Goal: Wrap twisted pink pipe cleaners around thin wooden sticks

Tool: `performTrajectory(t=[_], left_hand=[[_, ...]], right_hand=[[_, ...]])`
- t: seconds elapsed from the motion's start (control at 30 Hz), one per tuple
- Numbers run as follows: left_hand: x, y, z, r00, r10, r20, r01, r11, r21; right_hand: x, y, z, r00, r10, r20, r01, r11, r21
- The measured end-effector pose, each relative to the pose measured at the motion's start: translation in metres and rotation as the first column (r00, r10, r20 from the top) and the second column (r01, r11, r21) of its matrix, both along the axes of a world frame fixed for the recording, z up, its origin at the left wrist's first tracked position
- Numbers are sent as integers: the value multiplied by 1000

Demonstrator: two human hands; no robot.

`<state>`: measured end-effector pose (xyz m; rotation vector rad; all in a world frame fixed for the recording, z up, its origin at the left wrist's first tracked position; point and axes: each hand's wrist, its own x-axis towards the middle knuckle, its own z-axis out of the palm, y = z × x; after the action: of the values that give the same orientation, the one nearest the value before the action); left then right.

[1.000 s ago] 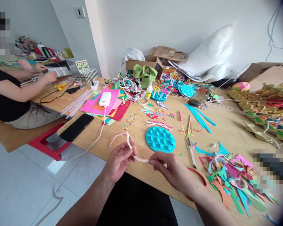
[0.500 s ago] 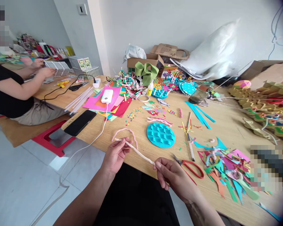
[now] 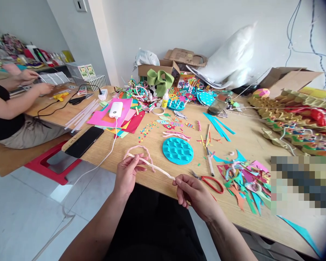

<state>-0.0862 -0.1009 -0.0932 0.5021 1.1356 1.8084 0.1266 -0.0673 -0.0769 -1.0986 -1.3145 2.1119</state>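
Note:
A pale strand of cord [image 3: 160, 169], twisted or rolled, stretches between my two hands over the table's front edge. My left hand [image 3: 128, 173] pinches it between thumb and fingers, and its pink far part [image 3: 143, 147] seems to loop on the tabletop beyond. The strand's near end sits in the pinched fingertips of my right hand [image 3: 190, 189]. Just beyond the hands lies a blue oval [image 3: 177, 150] with raised woven flaps. Red-handled scissors [image 3: 212, 184] rest right of my right hand, partly hidden by it. Short pink and white strands [image 3: 176, 135] lie behind the oval.
Coloured paper scraps [image 3: 244, 181] are heaped at the right, near a pen [image 3: 209, 163]. A black phone [image 3: 84, 142] and a white power bank [image 3: 116, 109] with a cable lie left. Paper fish [image 3: 176, 124] and a glue bottle [image 3: 165, 100] stand farther back. Another person's arm [image 3: 24, 96] is at far left.
The view has shifted a little to the right, so the table's things appear farther left. Both hands keep their pinch on the cord, which stays stretched between them.

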Motion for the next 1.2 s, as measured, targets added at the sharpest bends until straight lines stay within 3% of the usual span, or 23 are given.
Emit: performTrajectory(t=[0.2,0.43,0.67,0.8,0.87,0.9,0.97,1.03,1.07,1.1,1.2], left_hand=[[1,-1,6,988,-150,45,146,986,76],[-2,-3,13,911,-399,104,382,911,152],[-1,-4,20,791,-476,383,404,878,256],[0,-4,29,748,-526,406,428,849,312],[2,-3,32,753,-534,385,438,843,313],[3,-2,33,755,-541,369,449,838,310],[6,-1,34,756,-560,341,477,826,300],[10,1,33,744,-583,328,509,811,287],[11,2,32,735,-594,328,524,804,283],[13,3,31,725,-604,331,535,797,281],[16,5,29,696,-629,346,562,777,284]], right_hand=[[5,0,-4,994,-68,-82,60,994,-93],[19,-4,-4,958,-103,-266,31,965,-260],[17,-23,-13,979,111,-168,-143,970,-195],[14,-22,-4,956,294,-27,-295,955,-45],[16,-14,13,898,410,156,-429,897,109],[18,-8,23,853,450,265,-505,840,198],[24,10,44,758,455,468,-642,645,414],[28,36,63,724,387,571,-686,485,541],[29,51,70,724,347,596,-687,452,570],[29,69,75,740,298,603,-666,453,593],[21,125,79,868,44,495,-442,524,728]])
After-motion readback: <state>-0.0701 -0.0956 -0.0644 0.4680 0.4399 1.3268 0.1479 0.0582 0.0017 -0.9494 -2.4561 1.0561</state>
